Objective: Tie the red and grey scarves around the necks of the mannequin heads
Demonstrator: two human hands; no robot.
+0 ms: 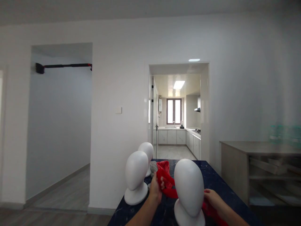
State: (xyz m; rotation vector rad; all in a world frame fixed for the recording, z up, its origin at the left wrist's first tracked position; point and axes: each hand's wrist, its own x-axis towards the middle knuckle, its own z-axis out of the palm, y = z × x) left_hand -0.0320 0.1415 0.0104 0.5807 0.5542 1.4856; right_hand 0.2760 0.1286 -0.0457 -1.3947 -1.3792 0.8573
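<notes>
While the left hand (pixel 155 189) lifts above the dark blue tabletop (pixel 213 182), its fingers (pixel 161 182) are curled tight into a red cloth (pixel 166 179), gripping a bunch of it. The cloth runs from that grip to the right, passes behind the nearest white head form (pixel 188 188) and shows again low at the form's right side, where the right hand (pixel 213 199) meets it. The right hand's fingers (pixel 207 195) lie close against the form's side; whether they pinch the cloth or only press on it I cannot tell, as the form hides the fingertips.

3 head forms stand on the tabletop. The nearest stands between the 2 hands, upright on its round base. A second form (pixel 136 175) stands to the left, just beside the left hand. A third form (pixel 147 153) stands behind the second, partly hidden by it. A small grey cloth (pixel 153 168) lies beside the red one, near the third form. To the right, apart from the tabletop, stands a grey shelf unit (pixel 258 163).
</notes>
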